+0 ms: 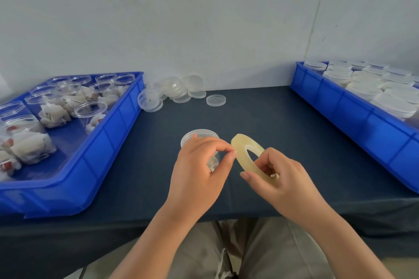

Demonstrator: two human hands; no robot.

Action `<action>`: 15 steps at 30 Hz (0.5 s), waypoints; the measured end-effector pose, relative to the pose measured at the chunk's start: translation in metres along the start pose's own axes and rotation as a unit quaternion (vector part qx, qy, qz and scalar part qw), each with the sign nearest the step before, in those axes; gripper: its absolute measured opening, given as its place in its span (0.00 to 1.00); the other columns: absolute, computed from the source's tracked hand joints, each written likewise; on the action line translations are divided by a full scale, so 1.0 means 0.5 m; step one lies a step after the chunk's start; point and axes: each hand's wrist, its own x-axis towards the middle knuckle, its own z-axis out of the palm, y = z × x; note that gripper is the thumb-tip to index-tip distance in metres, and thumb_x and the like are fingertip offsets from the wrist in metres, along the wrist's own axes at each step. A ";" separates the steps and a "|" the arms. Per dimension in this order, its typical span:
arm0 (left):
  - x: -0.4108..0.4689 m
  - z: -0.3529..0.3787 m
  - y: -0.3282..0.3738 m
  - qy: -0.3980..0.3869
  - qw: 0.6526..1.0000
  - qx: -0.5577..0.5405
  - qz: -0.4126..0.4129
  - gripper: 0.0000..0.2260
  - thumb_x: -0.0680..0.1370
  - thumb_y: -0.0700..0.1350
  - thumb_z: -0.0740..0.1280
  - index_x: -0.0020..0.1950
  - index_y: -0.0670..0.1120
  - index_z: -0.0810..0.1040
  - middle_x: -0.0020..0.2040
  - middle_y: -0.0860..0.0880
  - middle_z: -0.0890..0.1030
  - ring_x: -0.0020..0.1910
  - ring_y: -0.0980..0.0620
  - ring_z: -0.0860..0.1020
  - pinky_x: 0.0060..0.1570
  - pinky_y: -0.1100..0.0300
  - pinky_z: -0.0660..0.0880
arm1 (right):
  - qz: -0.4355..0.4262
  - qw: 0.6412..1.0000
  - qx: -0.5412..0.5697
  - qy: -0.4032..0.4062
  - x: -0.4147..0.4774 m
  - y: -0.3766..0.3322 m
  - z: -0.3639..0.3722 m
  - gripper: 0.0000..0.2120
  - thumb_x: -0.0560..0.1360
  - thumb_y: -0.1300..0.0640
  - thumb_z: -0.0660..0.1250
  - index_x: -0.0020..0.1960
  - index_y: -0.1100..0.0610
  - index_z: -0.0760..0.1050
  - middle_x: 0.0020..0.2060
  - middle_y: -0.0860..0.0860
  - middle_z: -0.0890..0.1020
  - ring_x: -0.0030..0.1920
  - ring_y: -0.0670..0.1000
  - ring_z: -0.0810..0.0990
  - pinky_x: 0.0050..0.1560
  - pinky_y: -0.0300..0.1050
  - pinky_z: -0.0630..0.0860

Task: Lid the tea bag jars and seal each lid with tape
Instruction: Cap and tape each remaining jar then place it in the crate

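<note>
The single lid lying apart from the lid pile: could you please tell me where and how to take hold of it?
Probably from above, pinching its raised rim across opposite edges: the single lid lies flat on the dark cloth, too shallow for a side grip, with bare cloth all round it.

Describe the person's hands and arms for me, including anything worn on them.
The left hand and right hand are bare: no gloves, rings, watch or bracelet show. The forearms are bare too, with no sleeve in view down to the picture's lower edge.
</note>
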 end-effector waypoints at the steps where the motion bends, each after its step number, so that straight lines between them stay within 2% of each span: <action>1: -0.002 -0.001 0.002 0.002 1.000 0.011 -0.002 0.09 0.83 0.55 0.66 0.51 0.53 0.84 0.51 0.62 0.83 0.55 0.58 0.80 0.55 0.64 0.75 | -0.002 1.000 0.004 0.001 0.000 -0.001 0.003 0.22 0.71 0.28 0.68 0.44 0.46 0.73 0.38 0.47 0.80 0.37 0.52 0.76 0.36 0.46 0.73; 3: -0.007 -0.005 0.008 0.001 0.999 0.047 0.007 0.12 0.84 0.55 0.63 0.51 0.52 0.83 0.49 0.62 0.83 0.53 0.59 0.79 0.54 0.67 0.73 | -0.001 1.000 0.025 -0.006 0.000 -0.004 0.008 0.19 0.74 0.30 0.67 0.48 0.45 0.72 0.37 0.51 0.78 0.34 0.52 0.74 0.33 0.44 0.70; 5: -0.015 -0.010 0.013 0.008 0.995 0.091 0.042 0.11 0.84 0.53 0.63 0.50 0.52 0.83 0.48 0.61 0.82 0.50 0.58 0.78 0.56 0.67 0.70 | 0.010 0.998 0.046 -0.037 0.003 -0.004 0.010 0.14 0.79 0.36 0.66 0.59 0.40 0.70 0.34 0.51 0.76 0.31 0.49 0.71 0.32 0.41 0.68; 8: -0.039 -0.018 0.010 0.039 0.987 0.121 0.094 0.08 0.84 0.50 0.65 0.48 0.51 0.82 0.48 0.60 0.83 0.48 0.57 0.78 0.56 0.62 0.70 | -0.037 0.997 -0.033 -0.061 0.004 -0.003 0.009 0.17 0.83 0.38 0.59 0.71 0.33 0.64 0.36 0.43 0.76 0.33 0.47 0.73 0.34 0.39 0.70; 9: -0.048 -0.020 0.005 0.050 0.987 0.118 0.097 0.08 0.84 0.50 0.65 0.48 0.52 0.82 0.48 0.61 0.83 0.48 0.58 0.78 0.56 0.61 0.71 | -0.055 0.993 -0.082 -0.062 0.005 -0.006 0.007 0.18 0.84 0.37 0.57 0.72 0.32 0.64 0.40 0.39 0.77 0.36 0.47 0.76 0.37 0.39 0.74; 11: -0.065 -0.021 -0.006 0.067 0.988 0.109 0.087 0.08 0.84 0.50 0.65 0.48 0.52 0.82 0.49 0.61 0.83 0.50 0.59 0.78 0.56 0.58 0.73 | -0.075 0.986 -0.132 -0.076 0.007 -0.009 0.004 0.17 0.85 0.38 0.54 0.73 0.32 0.66 0.46 0.40 0.78 0.43 0.48 0.79 0.44 0.45 0.79; 13: -0.075 -0.018 -0.017 0.078 0.989 0.098 0.073 0.08 0.83 0.50 0.67 0.48 0.51 0.83 0.51 0.61 0.82 0.52 0.58 0.78 0.54 0.53 0.75 | -0.089 0.985 -0.105 -0.102 0.008 -0.009 0.006 0.14 0.86 0.41 0.54 0.69 0.34 0.71 0.47 0.42 0.77 0.47 0.49 0.79 0.47 0.51 0.78; 15: -0.074 -0.014 -0.026 0.089 0.989 0.096 0.065 0.08 0.82 0.51 0.68 0.49 0.51 0.86 0.54 0.60 0.82 0.55 0.57 0.77 0.52 0.50 0.76 | -0.092 0.985 -0.072 -0.126 0.007 -0.008 0.012 0.13 0.86 0.41 0.53 0.65 0.36 0.74 0.47 0.44 0.79 0.49 0.50 0.79 0.49 0.51 0.78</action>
